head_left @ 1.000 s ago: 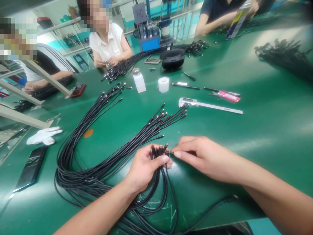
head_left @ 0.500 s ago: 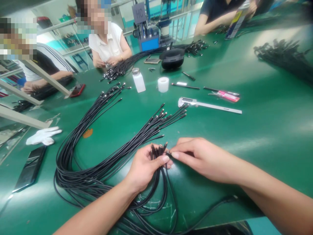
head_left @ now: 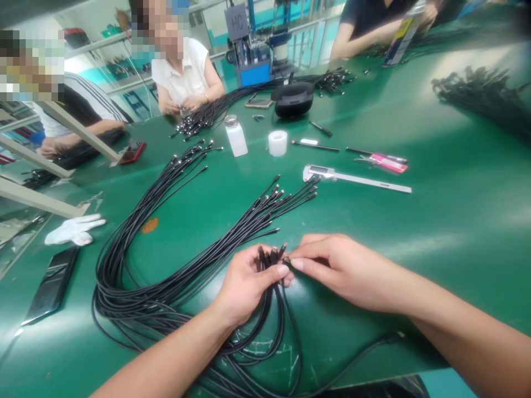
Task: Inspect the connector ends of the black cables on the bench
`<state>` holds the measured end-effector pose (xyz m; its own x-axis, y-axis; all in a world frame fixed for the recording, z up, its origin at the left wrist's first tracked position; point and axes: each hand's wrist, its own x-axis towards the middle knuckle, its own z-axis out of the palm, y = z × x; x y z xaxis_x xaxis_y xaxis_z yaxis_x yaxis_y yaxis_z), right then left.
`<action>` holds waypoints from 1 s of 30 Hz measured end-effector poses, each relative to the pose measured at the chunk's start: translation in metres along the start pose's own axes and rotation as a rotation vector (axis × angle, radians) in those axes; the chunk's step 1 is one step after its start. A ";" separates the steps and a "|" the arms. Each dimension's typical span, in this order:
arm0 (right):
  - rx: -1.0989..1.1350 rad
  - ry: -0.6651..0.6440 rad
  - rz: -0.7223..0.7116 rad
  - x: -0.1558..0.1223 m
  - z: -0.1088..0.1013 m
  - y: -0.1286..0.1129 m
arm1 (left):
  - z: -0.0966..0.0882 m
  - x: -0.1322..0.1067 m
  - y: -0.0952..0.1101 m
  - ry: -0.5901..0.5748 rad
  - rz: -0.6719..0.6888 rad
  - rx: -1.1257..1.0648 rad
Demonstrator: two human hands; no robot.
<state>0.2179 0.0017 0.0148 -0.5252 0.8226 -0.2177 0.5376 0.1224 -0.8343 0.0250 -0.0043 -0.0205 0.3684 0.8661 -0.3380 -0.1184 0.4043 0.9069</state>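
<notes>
My left hand [head_left: 253, 276] is closed around the connector ends of several black cables [head_left: 274, 315], thumb across the front and plugs pointing up. Beside it, my right hand [head_left: 332, 265] pinches one cable connector [head_left: 287, 262] between thumb and fingertips at the bundle's right side. From the held ends the cables loop down to the table's front edge. A large bundle of black cables [head_left: 166, 282] curves across the table to the left of my hands, its metal-tipped plugs fanned out beyond them. One loose cable end [head_left: 390, 336] lies below my right wrist.
On the green table [head_left: 415, 237] lie a digital caliper [head_left: 360, 179], a tape roll [head_left: 277, 143], a white bottle [head_left: 236, 138], a black case [head_left: 293, 99], a phone [head_left: 52, 284] and a white glove [head_left: 74, 229]. Co-workers sit across with more cables [head_left: 481, 94].
The connector at my right fingertips is tilted slightly more upright. Both hands keep nearly the same place, and the view has shifted very slightly.
</notes>
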 end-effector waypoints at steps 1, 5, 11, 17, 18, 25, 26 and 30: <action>-0.004 0.003 -0.002 0.000 0.000 0.000 | 0.000 0.000 0.000 -0.001 0.001 0.000; -0.029 0.042 -0.007 0.001 0.000 0.002 | -0.001 0.001 -0.001 0.008 -0.007 -0.008; -0.100 0.168 0.012 0.002 -0.002 0.009 | -0.002 0.002 0.000 0.029 -0.036 -0.011; -0.083 0.215 0.087 0.003 0.001 0.010 | -0.005 0.003 -0.002 0.017 -0.029 -0.007; -0.087 0.216 0.094 0.003 0.001 0.010 | -0.005 0.003 -0.002 0.016 -0.026 -0.016; -0.087 0.201 0.058 0.003 0.002 0.009 | -0.005 0.002 0.001 0.059 -0.056 -0.059; -0.087 0.192 0.048 0.003 0.002 0.010 | -0.004 0.002 0.001 0.072 -0.057 -0.061; -0.071 0.168 -0.007 0.004 0.005 0.012 | -0.002 0.001 0.002 0.095 -0.053 -0.049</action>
<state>0.2190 0.0033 0.0014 -0.4147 0.9021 -0.1193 0.5826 0.1625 -0.7963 0.0239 -0.0017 -0.0194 0.2870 0.8659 -0.4097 -0.1470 0.4624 0.8744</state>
